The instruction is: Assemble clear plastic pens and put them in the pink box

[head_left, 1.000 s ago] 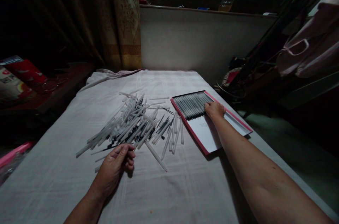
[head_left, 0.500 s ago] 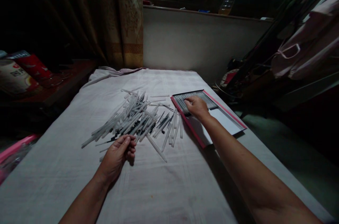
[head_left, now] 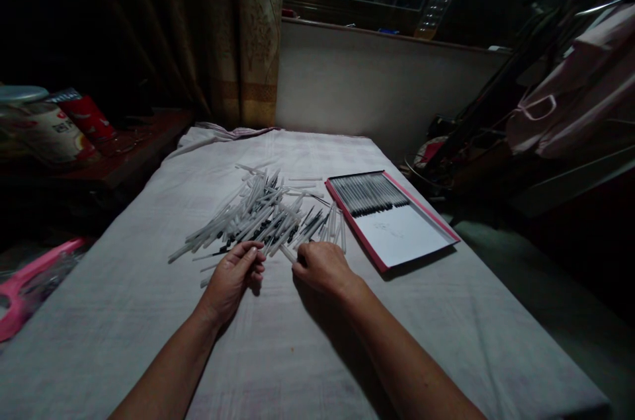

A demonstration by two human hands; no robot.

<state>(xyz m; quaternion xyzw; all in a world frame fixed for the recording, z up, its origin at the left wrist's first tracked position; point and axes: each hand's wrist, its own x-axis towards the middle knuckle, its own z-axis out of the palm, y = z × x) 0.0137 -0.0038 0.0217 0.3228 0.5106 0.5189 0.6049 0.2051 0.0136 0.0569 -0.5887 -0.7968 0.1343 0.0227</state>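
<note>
1. Away from the shallow red-edged rectangular box with a white inside point(head_left: 360, 235), at the right of centre, the person's right hand point(head_left: 325, 266) has moved since half a second ago to the middle of the frame, leaving the box uncovered.
2. That right hand now hangs palm-down at the near right edge of a loose heap of translucent whitish plastic tubes and dark slim pieces point(head_left: 248, 215). Its fingers curl inward; their tips are hidden, so I cannot tell whether they grip anything. One pale tube lies just beside the thumb.
3. The person's left hand point(head_left: 237, 271), left of centre, has kept its place at the near edge of the heap. Its thumb lies against the bent index finger; whether something thin is pinched there, I cannot tell.
4. The heap spreads over the centre of the frame, its pieces lying crosswise on a pale, faintly checked cloth point(head_left: 278, 354).
5. Inside the box, a close row of translucent grey tubes with black ends point(head_left: 367, 194) fills the far part, side by side. The near part shows bare white with faint grey marks.
6. At the upper right, a clear ribbed plastic bottle with a white cap point(head_left: 439, 6) stands on a ledge; a gold-brown patterned curtain point(head_left: 258, 43) hangs at the upper left.
</note>
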